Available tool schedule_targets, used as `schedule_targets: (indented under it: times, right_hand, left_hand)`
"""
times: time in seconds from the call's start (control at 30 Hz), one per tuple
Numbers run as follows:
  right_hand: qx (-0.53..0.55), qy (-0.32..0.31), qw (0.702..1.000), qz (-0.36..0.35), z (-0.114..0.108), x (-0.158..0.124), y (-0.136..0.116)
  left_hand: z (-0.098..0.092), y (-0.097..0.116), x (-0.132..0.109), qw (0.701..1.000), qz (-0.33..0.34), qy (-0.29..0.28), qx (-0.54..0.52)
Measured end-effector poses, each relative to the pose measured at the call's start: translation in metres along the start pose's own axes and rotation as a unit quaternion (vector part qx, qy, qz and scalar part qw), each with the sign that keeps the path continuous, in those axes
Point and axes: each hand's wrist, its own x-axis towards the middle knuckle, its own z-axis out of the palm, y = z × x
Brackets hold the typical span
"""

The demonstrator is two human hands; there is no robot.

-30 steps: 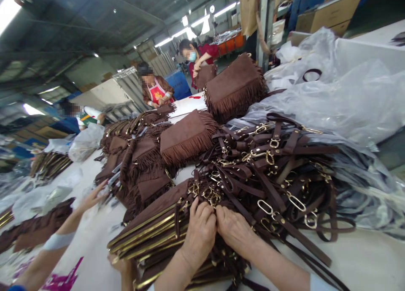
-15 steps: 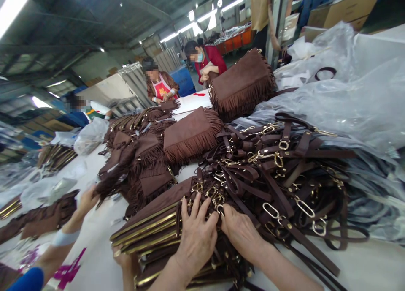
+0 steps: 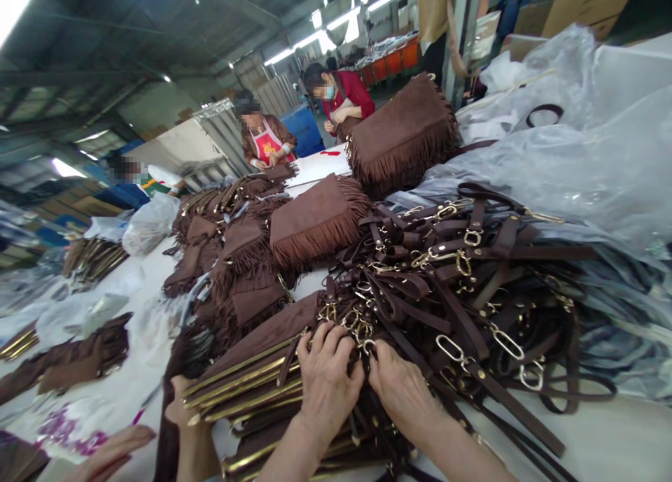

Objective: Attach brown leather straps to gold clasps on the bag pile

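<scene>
My left hand (image 3: 328, 377) lies on the near end of a stack of flat brown bags with gold zip edges (image 3: 246, 373). Its fingers are curled down onto the gold rings and clasps (image 3: 353, 322) of the strap heap. My right hand (image 3: 402, 392) lies close beside it, thumb side touching, with its fingertips tucked in among the brown straps (image 3: 462, 286). What those fingertips pinch is partly hidden by the tangle. The strap heap spreads to the right of both hands.
Brown fringed bags (image 3: 315, 220) (image 3: 402, 139) lie beyond the straps, and clear plastic wrap (image 3: 577, 153) is heaped at the right. Another person's hands (image 3: 113, 450) (image 3: 181, 405) work at the lower left. Two aproned workers (image 3: 265, 143) (image 3: 344, 97) stand at the table's far end.
My left hand's fingers, spread half a second ago, have curled onto the gold rings. The other person's hand has drawn back from the fringed bags toward the lower left with a dark piece.
</scene>
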Motion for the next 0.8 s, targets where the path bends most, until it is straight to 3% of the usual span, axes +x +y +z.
schedule_targets:
  times: [0.23, 0.8]
  right_hand:
    - [-0.028, 0.020, 0.999, -0.010, 0.001, -0.001, -0.001]
    - [-0.112, -0.024, 0.989, -0.088, 0.000, 0.009, -0.005]
  left_hand:
    - [0.001, -0.008, -0.004, 0.996, 0.091, 0.008, 0.018]
    - [0.002, -0.012, -0.003, 0.992, 0.118, 0.036, -0.008]
